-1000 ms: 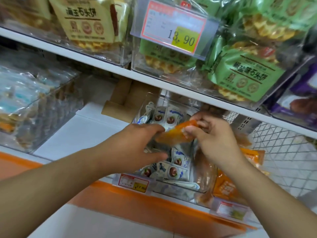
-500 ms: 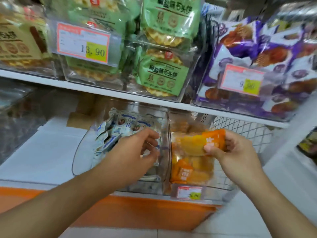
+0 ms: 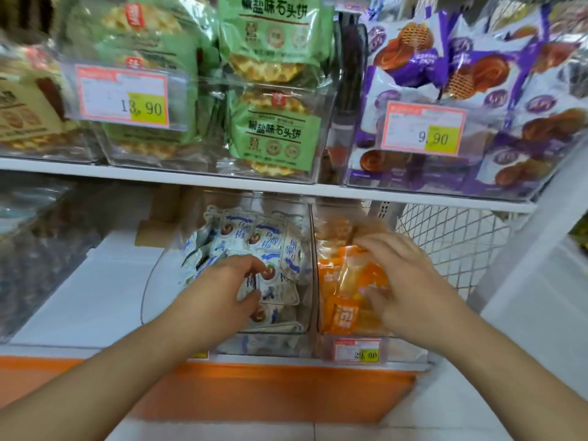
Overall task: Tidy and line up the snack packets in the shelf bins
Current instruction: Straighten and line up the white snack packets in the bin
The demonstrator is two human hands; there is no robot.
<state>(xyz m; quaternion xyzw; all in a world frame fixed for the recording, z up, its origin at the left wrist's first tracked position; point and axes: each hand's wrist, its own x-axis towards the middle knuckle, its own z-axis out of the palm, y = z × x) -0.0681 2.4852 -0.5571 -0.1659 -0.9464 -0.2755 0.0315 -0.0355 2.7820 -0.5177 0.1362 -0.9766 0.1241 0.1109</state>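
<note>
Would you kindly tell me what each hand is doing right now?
Left hand: pinches a white-and-blue packet.
Right hand: fingers spread, pressing on the orange packets.

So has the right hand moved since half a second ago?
Yes. The right hand has gone down into the right-hand clear bin, from holding an orange packet above it to pressing on the orange packets inside.

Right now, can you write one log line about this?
left hand: grips white packet | right hand: on orange packets | both in clear bins
</note>
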